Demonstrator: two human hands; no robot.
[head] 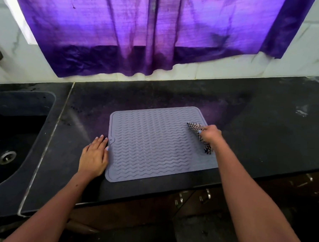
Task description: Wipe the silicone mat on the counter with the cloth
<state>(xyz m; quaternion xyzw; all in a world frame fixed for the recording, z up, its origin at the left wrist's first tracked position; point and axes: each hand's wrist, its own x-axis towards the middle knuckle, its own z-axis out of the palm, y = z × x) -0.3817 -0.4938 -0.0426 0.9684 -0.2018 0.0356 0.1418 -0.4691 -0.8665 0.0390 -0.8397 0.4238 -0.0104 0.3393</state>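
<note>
- Silicone mat [153,144] lies flat on the dark counter [256,126]; your right hand [210,133] grips the checked cloth [195,126] at its far right corner.
- Your left hand [95,157] rests flat, fingers straight, at its left edge.
- Most of the mat looks unwiped.

We see daylight glowing through the thin purple fabric curtain [159,28] at the top of the frame, casting a violet tint over the dark stone surface [247,125] at centre. The lower frame is dim, the cabinet fronts nearly lost in shadow. Straight edges bow toward the corners from the wide lens, and the picture looks slightly soft throughout.
</note>
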